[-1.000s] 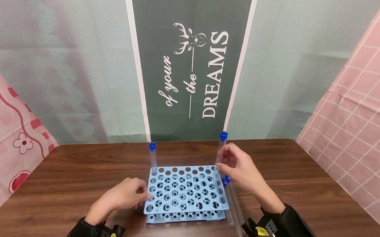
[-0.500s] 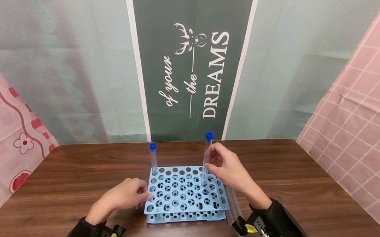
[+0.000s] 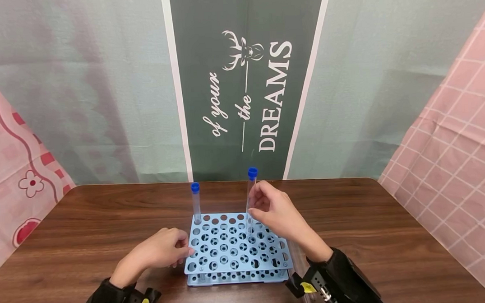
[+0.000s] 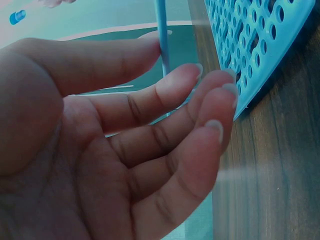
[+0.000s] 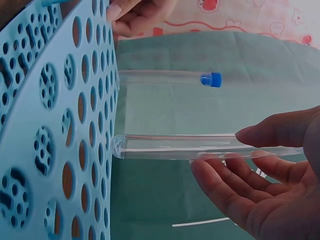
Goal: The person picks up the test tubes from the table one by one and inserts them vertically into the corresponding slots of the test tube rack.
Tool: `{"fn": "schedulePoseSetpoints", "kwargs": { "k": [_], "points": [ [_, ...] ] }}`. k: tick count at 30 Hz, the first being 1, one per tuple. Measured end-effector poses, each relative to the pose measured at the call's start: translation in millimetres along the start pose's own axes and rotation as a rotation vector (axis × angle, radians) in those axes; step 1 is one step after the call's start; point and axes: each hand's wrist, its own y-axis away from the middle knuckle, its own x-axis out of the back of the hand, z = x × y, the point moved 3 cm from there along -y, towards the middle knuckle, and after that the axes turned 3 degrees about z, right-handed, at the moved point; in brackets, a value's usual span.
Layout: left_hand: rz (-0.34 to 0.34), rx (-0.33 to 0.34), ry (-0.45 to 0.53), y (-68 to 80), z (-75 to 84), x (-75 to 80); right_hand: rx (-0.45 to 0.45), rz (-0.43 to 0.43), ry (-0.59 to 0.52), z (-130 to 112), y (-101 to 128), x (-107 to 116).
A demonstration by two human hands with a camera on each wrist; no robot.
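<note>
The right hand [image 3: 275, 213], pinching a clear tube [image 3: 250, 186], is carrying it leftward above the rack [image 3: 247, 270], nearing the far-left corner tube [image 3: 196, 202], while the left hand [image 3: 157, 249] is gripping the rack's left edge

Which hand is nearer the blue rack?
Left. Left hand: thumb touching the rack at its left edge. Right hand: raised above it, apart, pinching a tube.
</note>
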Motion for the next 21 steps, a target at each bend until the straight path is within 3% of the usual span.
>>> {"fn": "schedulePoseSetpoints", "kwargs": {
  "k": [12, 21],
  "points": [
    [0.000, 0.003, -0.002, -0.2, 0.2, 0.0, 0.051, -0.049, -0.021, -7.7, -12.2, -15.8],
    [0.005, 0.005, -0.001, -0.6, 1.7, 0.6, 0.023, -0.067, -0.013, -11.1, -22.0, -26.2]
  ]
}}
